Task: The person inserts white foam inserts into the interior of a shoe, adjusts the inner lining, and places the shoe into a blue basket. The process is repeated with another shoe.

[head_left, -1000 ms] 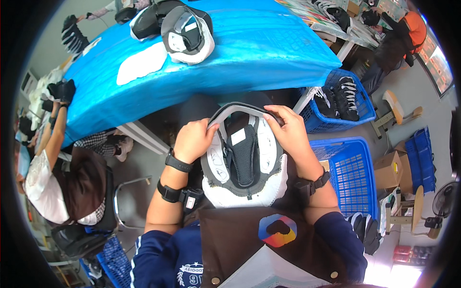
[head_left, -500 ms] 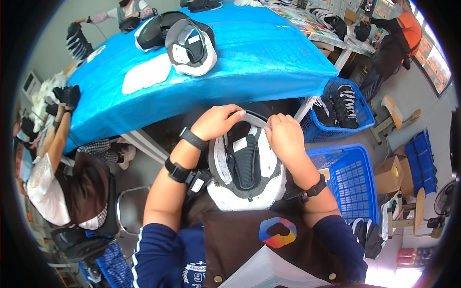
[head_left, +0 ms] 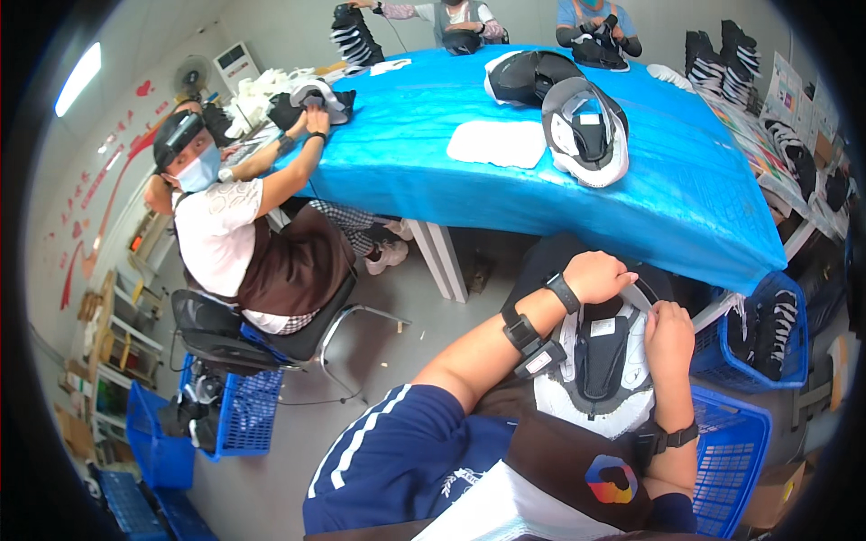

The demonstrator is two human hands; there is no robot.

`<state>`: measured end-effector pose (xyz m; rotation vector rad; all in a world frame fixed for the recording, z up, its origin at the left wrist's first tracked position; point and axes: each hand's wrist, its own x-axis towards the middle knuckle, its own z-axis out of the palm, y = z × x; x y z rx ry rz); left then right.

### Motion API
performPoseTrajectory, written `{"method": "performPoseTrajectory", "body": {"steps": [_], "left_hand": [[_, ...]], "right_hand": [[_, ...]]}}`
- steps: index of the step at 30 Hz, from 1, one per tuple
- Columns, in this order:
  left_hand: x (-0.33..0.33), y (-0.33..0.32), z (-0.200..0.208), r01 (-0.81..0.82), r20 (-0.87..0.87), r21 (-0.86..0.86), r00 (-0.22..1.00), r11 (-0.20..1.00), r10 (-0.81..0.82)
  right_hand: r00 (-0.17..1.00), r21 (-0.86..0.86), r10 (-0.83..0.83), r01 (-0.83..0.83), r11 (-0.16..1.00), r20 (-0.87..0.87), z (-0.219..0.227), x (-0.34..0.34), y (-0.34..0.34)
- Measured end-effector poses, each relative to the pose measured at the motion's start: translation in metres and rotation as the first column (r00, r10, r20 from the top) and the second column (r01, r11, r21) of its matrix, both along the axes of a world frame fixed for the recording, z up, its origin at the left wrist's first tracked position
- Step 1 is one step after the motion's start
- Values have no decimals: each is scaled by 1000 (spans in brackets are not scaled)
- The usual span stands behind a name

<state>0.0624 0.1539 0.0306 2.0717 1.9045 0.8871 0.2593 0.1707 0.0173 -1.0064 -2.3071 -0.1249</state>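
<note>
A black-and-white padded piece, shaped like a helmet liner (head_left: 586,408), rests in my lap with its hollow side up. Inside it lies a long black pad with a small white label, between white side pads. My left hand (head_left: 600,278) grips the grey-black rim at its far edge, fingers curled over. On the same rim, a little to the right, my right hand (head_left: 670,338) pinches with its fingers closed. The fingertips' undersides are hidden. A similar liner (head_left: 616,162) lies on the table beyond my hands, beside a black one (head_left: 528,74).
A blue-covered table (head_left: 397,185) spans the space ahead, with a white sheet (head_left: 496,144) on it. Blue baskets (head_left: 753,433) stand at my right, one holding black laced items. A seated co-worker (head_left: 225,234) handles a similar piece at left; other people work across the table.
The view has swung left, so my hands and the liner appear farther right and the left co-worker shows more fully. Both hands still hold the liner's rim.
</note>
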Motion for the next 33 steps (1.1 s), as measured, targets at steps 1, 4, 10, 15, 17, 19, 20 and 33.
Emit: {"method": "performPoseTrajectory", "body": {"steps": [1, 4, 10, 15, 17, 19, 20, 33], "left_hand": [[0, -3, 0, -20, 14, -9, 1000, 1000, 20], [-3, -13, 2, -74, 75, -8, 994, 997, 74], [-1, -31, 2, -129, 220, 78, 970, 989, 109], [3, -30, -10, -144, 208, 110, 971, 983, 119], [-1, -26, -15, -121, 111, 63, 987, 991, 113], [-7, -19, -17, -45, 32, -33, 998, 998, 46], [-11, -14, -17, 11, 11, -37, 1000, 999, -10], [-12, 48, 17, 449, -233, -292, 823, 844, -519]], "right_hand": [[1000, -22, 10, -10, 1000, -9, 2, -1, -2], [991, -63, 92, -98, 993, -100, 10, -2, -9], [970, -84, 129, -149, 985, -205, 27, -4, -22], [995, -113, 59, -68, 991, -79, 22, -4, -20], [998, -172, 61, -57, 984, 16, 15, -5, -17], [995, -172, 91, -83, 982, 38, 7, -6, -14], [995, -162, 96, -91, 983, 24, 4, -7, -13], [996, -208, 60, -74, 975, -73, -4, -4, -3]]}}
